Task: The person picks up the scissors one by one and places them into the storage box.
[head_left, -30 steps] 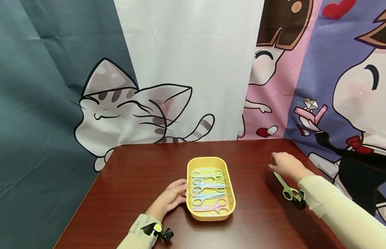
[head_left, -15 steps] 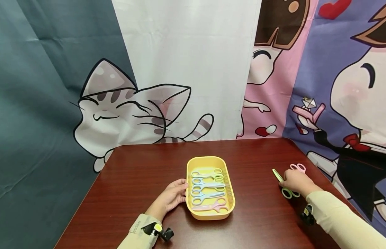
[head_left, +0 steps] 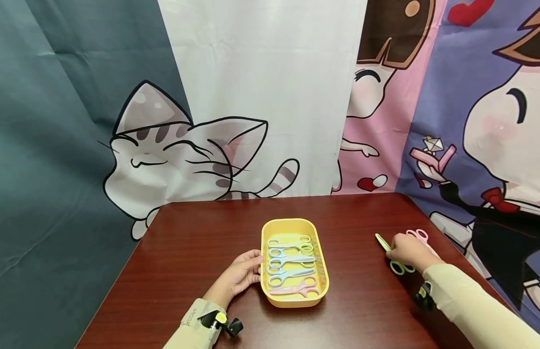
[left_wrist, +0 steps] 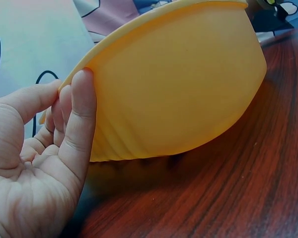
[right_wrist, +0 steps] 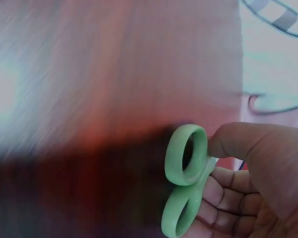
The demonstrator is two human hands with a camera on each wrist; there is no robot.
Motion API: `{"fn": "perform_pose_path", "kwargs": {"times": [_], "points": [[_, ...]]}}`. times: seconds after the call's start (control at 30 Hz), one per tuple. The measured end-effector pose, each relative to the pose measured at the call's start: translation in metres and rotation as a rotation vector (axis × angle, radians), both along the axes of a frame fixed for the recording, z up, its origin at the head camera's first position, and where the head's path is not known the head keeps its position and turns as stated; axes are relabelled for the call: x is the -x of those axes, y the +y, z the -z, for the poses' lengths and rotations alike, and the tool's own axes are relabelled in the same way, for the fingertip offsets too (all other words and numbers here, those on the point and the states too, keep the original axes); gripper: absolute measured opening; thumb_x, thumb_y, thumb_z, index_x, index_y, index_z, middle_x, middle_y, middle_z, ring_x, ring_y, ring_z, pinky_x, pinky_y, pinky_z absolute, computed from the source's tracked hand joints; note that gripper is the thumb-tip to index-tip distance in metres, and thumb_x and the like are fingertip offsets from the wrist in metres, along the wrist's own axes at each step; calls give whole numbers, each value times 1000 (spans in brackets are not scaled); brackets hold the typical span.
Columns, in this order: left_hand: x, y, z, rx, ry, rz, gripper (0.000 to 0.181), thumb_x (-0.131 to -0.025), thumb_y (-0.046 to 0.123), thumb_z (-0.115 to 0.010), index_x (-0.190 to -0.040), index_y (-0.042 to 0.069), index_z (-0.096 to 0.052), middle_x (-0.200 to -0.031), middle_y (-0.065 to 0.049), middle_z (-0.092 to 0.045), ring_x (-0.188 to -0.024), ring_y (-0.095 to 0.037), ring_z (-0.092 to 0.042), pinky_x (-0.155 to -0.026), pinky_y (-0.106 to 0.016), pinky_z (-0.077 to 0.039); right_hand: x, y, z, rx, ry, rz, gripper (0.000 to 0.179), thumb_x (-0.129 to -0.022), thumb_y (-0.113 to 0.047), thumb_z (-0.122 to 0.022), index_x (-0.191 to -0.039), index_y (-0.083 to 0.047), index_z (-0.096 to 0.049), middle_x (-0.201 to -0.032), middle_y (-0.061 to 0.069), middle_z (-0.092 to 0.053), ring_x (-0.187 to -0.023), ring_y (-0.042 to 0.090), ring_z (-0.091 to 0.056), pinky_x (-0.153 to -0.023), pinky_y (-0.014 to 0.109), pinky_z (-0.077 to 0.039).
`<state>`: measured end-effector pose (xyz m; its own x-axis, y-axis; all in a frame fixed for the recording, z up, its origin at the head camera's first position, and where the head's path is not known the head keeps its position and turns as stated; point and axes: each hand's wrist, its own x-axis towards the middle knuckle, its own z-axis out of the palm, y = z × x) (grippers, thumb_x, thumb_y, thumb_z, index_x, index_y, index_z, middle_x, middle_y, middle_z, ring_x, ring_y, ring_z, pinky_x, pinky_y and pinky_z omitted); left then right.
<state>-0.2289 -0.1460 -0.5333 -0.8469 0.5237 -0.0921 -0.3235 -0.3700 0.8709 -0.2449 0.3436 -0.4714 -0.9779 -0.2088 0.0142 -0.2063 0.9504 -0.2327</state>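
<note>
Toward four o'clock on the table [head_left: 200, 242], near its right edge, the green scissors [head_left: 393, 257] sit in the right hand [head_left: 408, 249], whose thumb and curled fingers pinch them just above the loops. Their long axis runs from the loops at five o'clock to the blade tip at eleven o'clock. From the head view the hand covers the middle of the scissors, so only the tip and one loop show; the right wrist view shows both green loops [right_wrist: 185, 178] against the thumb and fingers, but it is blurred and cuts off the blades. Just beyond the hand, at one o'clock, pink scissors [head_left: 420, 237] lie partly hidden. Well apart, at nine o'clock from the right hand, the yellow tray [head_left: 266, 286] holds several pastel scissors [head_left: 291, 264] lying crosswise. The left hand [head_left: 243, 274] rests against the tray's left wall; the left wrist view shows its nearly straight fingers [left_wrist: 79, 124] touching the wall near the rim, with the tray's contents out of sight.
</note>
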Motion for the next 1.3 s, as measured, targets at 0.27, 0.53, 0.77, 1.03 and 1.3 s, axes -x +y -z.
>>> {"fn": "perform_pose_path", "kwargs": {"times": [0.27, 0.53, 0.77, 1.03, 1.3], "points": [[-1, -2, 1, 0, -2, -3, 8, -106, 4, -42, -106, 6, -50, -86, -2, -64, -66, -6, -59, -59, -22, -57, 23, -79, -37, 57, 47, -87, 14, -79, -21, -75, -83, -9, -68, -71, 0, -62, -63, 17, -55, -56, 35, -49], [2, -2, 0, 23, 16, 2, 8, -107, 5, -43, -105, 7, -50, -84, -1, -63, -67, -7, -60, -60, -23, -57, 20, -168, -57, 98, 88, -255, 14, -84, -22, -76, -87, -13, -67, -71, -6, -58, -63, 11, -53, -58, 27, -48], [5, 0, -3, 20, 18, -11, 4, -106, 6, -47, -105, 8, -51, -85, -1, -63, -67, -7, -60, -60, -23, -57, 5, -215, -62, 36, 122, -513, 14, -86, -21, -78, -92, -15, -68, -81, -7, -57, -70, 9, -51, -63, 26, -48], [3, 3, 1, 10, -5, -1, 9, -106, 4, -45, -102, 9, -52, -82, 0, -63, -66, -6, -60, -59, -22, -57, -4, -226, -38, -107, 107, -771, 16, -84, -23, -80, -91, -17, -68, -80, -11, -57, -72, 4, -49, -65, 20, -47], [2, 0, 1, 12, 0, -15, 7, -106, 4, -45, -104, 7, -51, -82, -1, -63, -65, -7, -61, -58, -22, -57, -8, -233, -22, -220, 106, -775, 17, -83, -26, -80, -88, -19, -66, -78, -13, -53, -69, 4, -46, -63, 23, -46]]}}
